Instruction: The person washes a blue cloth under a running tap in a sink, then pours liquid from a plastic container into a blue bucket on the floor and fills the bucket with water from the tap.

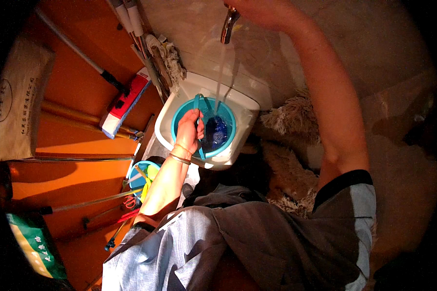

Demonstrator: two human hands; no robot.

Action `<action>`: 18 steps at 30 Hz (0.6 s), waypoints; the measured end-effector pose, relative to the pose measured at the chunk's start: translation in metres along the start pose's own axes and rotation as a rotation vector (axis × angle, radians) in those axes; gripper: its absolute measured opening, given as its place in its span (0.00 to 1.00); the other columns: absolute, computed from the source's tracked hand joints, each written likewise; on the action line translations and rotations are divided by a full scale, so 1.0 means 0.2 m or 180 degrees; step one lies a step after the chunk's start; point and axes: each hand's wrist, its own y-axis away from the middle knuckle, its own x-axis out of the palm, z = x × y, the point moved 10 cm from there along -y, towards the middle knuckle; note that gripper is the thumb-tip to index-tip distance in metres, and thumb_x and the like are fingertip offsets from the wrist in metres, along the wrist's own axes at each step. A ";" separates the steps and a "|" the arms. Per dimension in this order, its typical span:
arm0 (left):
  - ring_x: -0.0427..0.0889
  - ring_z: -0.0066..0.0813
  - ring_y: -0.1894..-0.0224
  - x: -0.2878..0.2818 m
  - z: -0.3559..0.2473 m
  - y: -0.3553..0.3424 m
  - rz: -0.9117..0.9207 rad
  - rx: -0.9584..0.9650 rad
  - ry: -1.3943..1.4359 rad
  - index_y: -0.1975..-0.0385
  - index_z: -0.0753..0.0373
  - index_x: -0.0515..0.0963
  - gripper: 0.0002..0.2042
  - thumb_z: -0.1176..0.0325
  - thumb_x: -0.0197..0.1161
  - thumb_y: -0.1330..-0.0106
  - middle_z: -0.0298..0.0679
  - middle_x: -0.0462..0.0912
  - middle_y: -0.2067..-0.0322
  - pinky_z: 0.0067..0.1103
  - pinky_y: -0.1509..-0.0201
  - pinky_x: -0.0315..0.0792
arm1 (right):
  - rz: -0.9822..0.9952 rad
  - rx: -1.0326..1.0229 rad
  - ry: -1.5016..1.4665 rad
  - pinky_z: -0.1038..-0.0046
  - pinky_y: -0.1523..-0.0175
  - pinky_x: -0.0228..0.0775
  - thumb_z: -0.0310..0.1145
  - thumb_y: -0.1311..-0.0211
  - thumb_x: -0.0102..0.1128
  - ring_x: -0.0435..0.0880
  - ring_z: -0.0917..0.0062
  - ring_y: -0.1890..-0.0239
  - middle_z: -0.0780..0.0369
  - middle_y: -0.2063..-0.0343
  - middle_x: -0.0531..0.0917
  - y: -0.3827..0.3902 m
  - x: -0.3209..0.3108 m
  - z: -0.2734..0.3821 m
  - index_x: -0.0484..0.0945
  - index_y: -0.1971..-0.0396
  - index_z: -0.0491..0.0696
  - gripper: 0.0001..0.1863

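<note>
A teal bucket (226,113) stands in a white utility sink (247,109), with something blue lying in its bottom. My left hand (188,132) grips the bucket's teal handle at the near rim. My right hand (260,10) reaches up to the top edge of the view and rests on the metal tap (227,25). A thin stream of water (220,80) falls from the tap into the bucket.
Mop and broom handles (82,51) lean against the orange wall at left, next to a flat mop head (126,103). A second blue bucket with tools (143,177) stands below the sink. Shaggy mop heads (291,165) lie at right. A white sack (17,97) hangs far left.
</note>
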 end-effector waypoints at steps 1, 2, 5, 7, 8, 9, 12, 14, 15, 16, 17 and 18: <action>0.56 0.17 0.88 0.00 0.01 0.00 0.0031 0.0014 0.0031 0.70 0.58 0.68 0.10 0.61 0.48 0.29 0.29 0.62 0.88 0.15 0.85 0.49 | 0.0046 0.0011 -0.0095 0.62 0.58 0.70 0.40 0.36 0.49 0.80 0.59 0.62 0.49 0.65 0.80 0.00 0.00 0.00 0.69 0.51 0.36 0.22; 0.55 0.16 0.88 -0.01 0.01 0.01 -0.0002 0.0009 0.0063 0.71 0.58 0.68 0.10 0.61 0.48 0.29 0.29 0.63 0.88 0.15 0.85 0.49 | 0.0092 0.0022 -0.0189 0.63 0.58 0.70 0.39 0.36 0.49 0.80 0.60 0.62 0.49 0.65 0.80 0.00 0.01 0.00 0.68 0.48 0.36 0.23; 0.55 0.16 0.88 0.00 0.03 0.02 -0.0030 0.0010 0.0139 0.71 0.57 0.68 0.09 0.62 0.48 0.29 0.28 0.63 0.87 0.15 0.85 0.49 | 0.0335 0.0110 -0.0422 0.66 0.59 0.70 0.38 0.34 0.48 0.79 0.65 0.64 0.51 0.65 0.80 0.00 0.03 0.00 0.64 0.43 0.36 0.25; 0.55 0.16 0.88 0.00 0.03 0.03 -0.0005 0.0052 0.0155 0.71 0.57 0.68 0.09 0.62 0.48 0.29 0.28 0.63 0.87 0.15 0.85 0.49 | 0.0411 0.0120 -0.0473 0.67 0.59 0.70 0.37 0.34 0.48 0.79 0.66 0.64 0.52 0.65 0.80 0.00 0.04 -0.01 0.63 0.42 0.36 0.26; 0.55 0.16 0.88 -0.01 0.03 0.04 -0.0036 0.0058 0.0152 0.71 0.57 0.68 0.09 0.62 0.48 0.29 0.28 0.63 0.87 0.15 0.85 0.49 | 0.0448 0.0116 -0.0513 0.68 0.59 0.70 0.37 0.34 0.48 0.78 0.67 0.64 0.53 0.65 0.80 0.00 0.04 -0.02 0.63 0.42 0.36 0.26; 0.55 0.16 0.88 -0.02 0.03 0.05 -0.0066 0.0064 0.0148 0.71 0.57 0.68 0.09 0.62 0.48 0.29 0.28 0.63 0.87 0.15 0.85 0.49 | 0.0425 0.0061 -0.0489 0.68 0.59 0.70 0.37 0.34 0.48 0.78 0.67 0.64 0.53 0.66 0.80 0.00 0.04 -0.02 0.62 0.42 0.36 0.26; 0.55 0.16 0.88 -0.03 0.04 0.05 -0.0079 0.0048 0.0142 0.71 0.57 0.68 0.09 0.62 0.48 0.29 0.28 0.63 0.87 0.15 0.85 0.48 | 0.0377 -0.0027 -0.0347 0.68 0.58 0.70 0.38 0.34 0.48 0.78 0.67 0.63 0.53 0.65 0.79 0.00 0.02 0.01 0.62 0.41 0.37 0.27; 0.55 0.16 0.88 -0.04 0.05 0.05 -0.0085 0.0048 0.0144 0.71 0.57 0.68 0.09 0.62 0.48 0.29 0.28 0.63 0.87 0.15 0.85 0.48 | 0.0372 -0.0010 -0.0254 0.68 0.56 0.70 0.40 0.33 0.48 0.78 0.67 0.61 0.53 0.61 0.78 0.01 0.01 0.02 0.61 0.40 0.37 0.28; 0.55 0.16 0.88 -0.05 0.05 0.05 -0.0087 0.0059 0.0154 0.71 0.57 0.68 0.09 0.61 0.48 0.29 0.28 0.63 0.87 0.15 0.85 0.48 | 0.0244 -0.0139 -0.0187 0.68 0.55 0.69 0.39 0.33 0.49 0.77 0.67 0.60 0.53 0.58 0.77 0.02 0.00 0.02 0.61 0.40 0.38 0.28; 0.55 0.16 0.88 -0.06 0.05 0.04 -0.0086 0.0075 0.0159 0.71 0.57 0.68 0.09 0.61 0.48 0.29 0.28 0.63 0.87 0.15 0.85 0.48 | 0.0107 -0.0270 -0.0119 0.68 0.54 0.69 0.39 0.33 0.49 0.77 0.68 0.58 0.53 0.55 0.75 0.03 -0.01 0.02 0.60 0.39 0.38 0.28; 0.55 0.16 0.88 -0.06 0.05 0.05 -0.0082 0.0079 0.0152 0.71 0.57 0.68 0.09 0.61 0.48 0.29 0.28 0.63 0.87 0.15 0.85 0.48 | -0.0029 -0.0402 -0.0053 0.68 0.53 0.69 0.39 0.33 0.50 0.76 0.68 0.57 0.53 0.53 0.74 0.04 -0.03 0.01 0.60 0.39 0.39 0.28; 0.55 0.16 0.88 -0.07 0.04 0.05 -0.0080 0.0084 0.0145 0.71 0.57 0.68 0.09 0.61 0.48 0.29 0.28 0.63 0.87 0.15 0.85 0.48 | 0.0009 -0.0500 -0.0279 0.68 0.52 0.69 0.38 0.33 0.49 0.76 0.68 0.55 0.53 0.51 0.72 0.06 -0.05 0.01 0.59 0.38 0.39 0.28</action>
